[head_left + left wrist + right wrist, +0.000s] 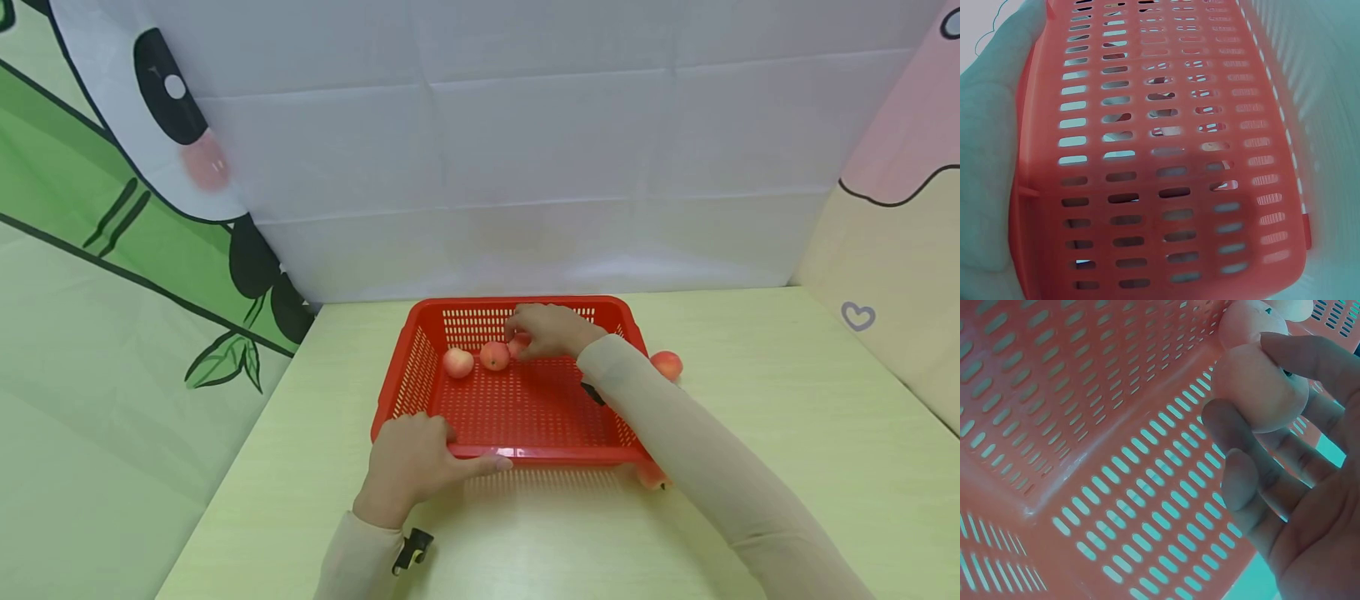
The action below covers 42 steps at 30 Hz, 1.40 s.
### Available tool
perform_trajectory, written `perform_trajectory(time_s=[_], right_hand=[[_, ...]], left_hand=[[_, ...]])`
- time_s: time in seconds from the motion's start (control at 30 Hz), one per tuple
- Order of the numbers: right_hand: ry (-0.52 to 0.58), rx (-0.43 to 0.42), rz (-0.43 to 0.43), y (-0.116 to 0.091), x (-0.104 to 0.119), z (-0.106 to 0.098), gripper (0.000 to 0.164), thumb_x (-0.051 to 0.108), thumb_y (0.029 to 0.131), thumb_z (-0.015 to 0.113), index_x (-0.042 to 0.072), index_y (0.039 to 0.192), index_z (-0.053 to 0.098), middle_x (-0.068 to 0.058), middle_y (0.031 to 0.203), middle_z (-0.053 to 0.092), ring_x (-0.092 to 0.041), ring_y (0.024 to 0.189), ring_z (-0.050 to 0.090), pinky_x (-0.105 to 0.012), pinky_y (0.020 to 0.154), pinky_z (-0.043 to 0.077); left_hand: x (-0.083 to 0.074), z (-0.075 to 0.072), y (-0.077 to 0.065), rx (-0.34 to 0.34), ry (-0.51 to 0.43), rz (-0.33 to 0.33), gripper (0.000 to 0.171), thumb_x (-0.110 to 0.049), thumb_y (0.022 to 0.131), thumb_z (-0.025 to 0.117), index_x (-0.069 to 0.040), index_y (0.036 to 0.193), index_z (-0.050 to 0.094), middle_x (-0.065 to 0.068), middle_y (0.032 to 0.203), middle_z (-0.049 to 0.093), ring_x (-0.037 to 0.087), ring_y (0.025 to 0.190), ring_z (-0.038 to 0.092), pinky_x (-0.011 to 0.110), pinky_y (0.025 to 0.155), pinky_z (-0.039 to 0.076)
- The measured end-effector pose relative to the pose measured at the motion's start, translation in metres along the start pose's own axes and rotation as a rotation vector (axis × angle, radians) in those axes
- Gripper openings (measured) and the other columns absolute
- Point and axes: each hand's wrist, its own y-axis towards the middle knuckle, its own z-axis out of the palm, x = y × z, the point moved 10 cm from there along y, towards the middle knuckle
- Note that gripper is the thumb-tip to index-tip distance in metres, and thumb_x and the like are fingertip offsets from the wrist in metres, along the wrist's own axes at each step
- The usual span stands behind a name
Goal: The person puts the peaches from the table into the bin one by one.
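A red plastic basket (517, 454) with slotted walls stands on the table. My left hand (412, 467) grips its front left corner, the thumb lying along the front rim; the left wrist view has this hand (988, 162) beside the basket's slotted wall (1166, 162). Inside the basket at the back, my right hand (551, 329) holds a small reddish apple (519, 344). In the right wrist view, thumb and fingers are around that apple (1260, 387). Next to it sit a red apple (495, 356) and a paler, yellowish apple (458, 362), in a row along the back wall.
One apple (666, 365) lies on the table just outside the basket's right side. Another apple (651, 475) is by the front right corner, partly behind the right sleeve. A pale cloth backdrop (525, 167) rises behind the table (765, 375).
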Motion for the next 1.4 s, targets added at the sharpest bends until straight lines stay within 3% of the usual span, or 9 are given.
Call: perform_trajectory(time_s=[0.3,0.77,1.4], right_hand=[[-0.027,-0.001,0.024,0.0,-0.001,0.003,0.029,0.03,0.085,0.07,0.026,0.113,0.069,0.007,0.099,0.048,-0.012,0.084,0.051,-0.03,0.075,0.048],[-0.05,-0.017,-0.044,0.001,0.007,0.007,0.023,0.022,0.085,0.072,0.019,0.107,0.068,0.003,0.098,0.059,-0.012,0.084,0.051,-0.032,0.076,0.048],[-0.098,0.007,-0.053,0.005,0.003,0.016,0.022,0.025,0.086,0.072,0.023,0.107,0.067,0.004,0.094,0.056,-0.012,0.084,0.049,-0.031,0.074,0.047]], left_hand=[[0.0,0.0,0.0,-0.009,-0.001,0.0,0.081,-0.099,0.058,0.029,-0.02,0.046,0.04,-0.007,0.038,0.03,0.009,0.041,0.031,0.026,0.041,0.026],[0.001,0.001,0.0,0.026,-0.013,-0.013,0.081,-0.099,0.059,0.027,-0.02,0.048,0.044,-0.006,0.039,0.035,0.01,0.042,0.036,0.026,0.043,0.03],[0.001,0.004,0.001,0.042,-0.01,-0.03,0.083,-0.1,0.057,0.027,-0.02,0.047,0.043,-0.005,0.039,0.034,0.011,0.042,0.035,0.027,0.041,0.027]])
